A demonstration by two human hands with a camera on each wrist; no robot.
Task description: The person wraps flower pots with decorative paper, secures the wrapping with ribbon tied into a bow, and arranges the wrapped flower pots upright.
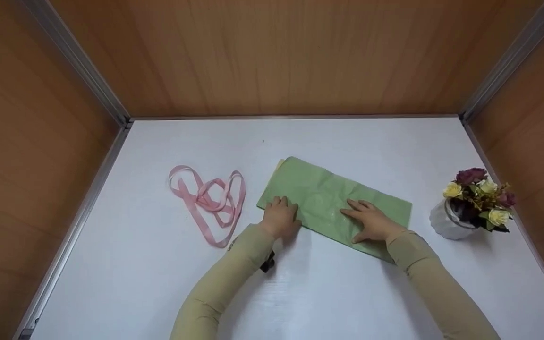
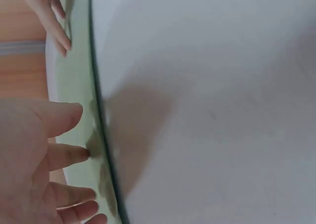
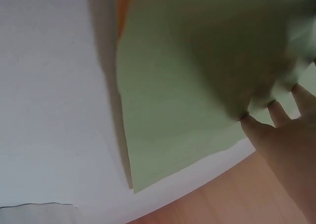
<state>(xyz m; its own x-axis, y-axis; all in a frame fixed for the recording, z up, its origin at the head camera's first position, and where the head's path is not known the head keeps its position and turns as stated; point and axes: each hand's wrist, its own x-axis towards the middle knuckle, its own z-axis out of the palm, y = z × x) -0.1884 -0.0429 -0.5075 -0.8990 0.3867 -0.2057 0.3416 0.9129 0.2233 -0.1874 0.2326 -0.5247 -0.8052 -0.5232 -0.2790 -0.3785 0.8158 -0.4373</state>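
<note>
A folded green sheet (image 1: 319, 198), apparently paper, lies slanted on the white table. A yellowish layer (image 1: 279, 164) peeks out under its far left end. My left hand (image 1: 280, 218) rests on the sheet's near edge by its left corner, fingers extended; the left wrist view shows the fingers (image 2: 71, 156) spread over the green strip. Farther right, my right hand (image 1: 371, 222) touches the sheet's top with fingers spread. In the right wrist view its fingertips (image 3: 244, 118) meet the green surface. Neither hand appears to grip anything.
A loosely looped pink ribbon (image 1: 209, 205) lies left of the sheet. On the right stands a white pot (image 1: 451, 224) with purple and yellow flowers (image 1: 482, 198). Wooden panels (image 1: 291, 56) border the table's back and sides. A small black object (image 1: 268, 262) shows beside the left forearm.
</note>
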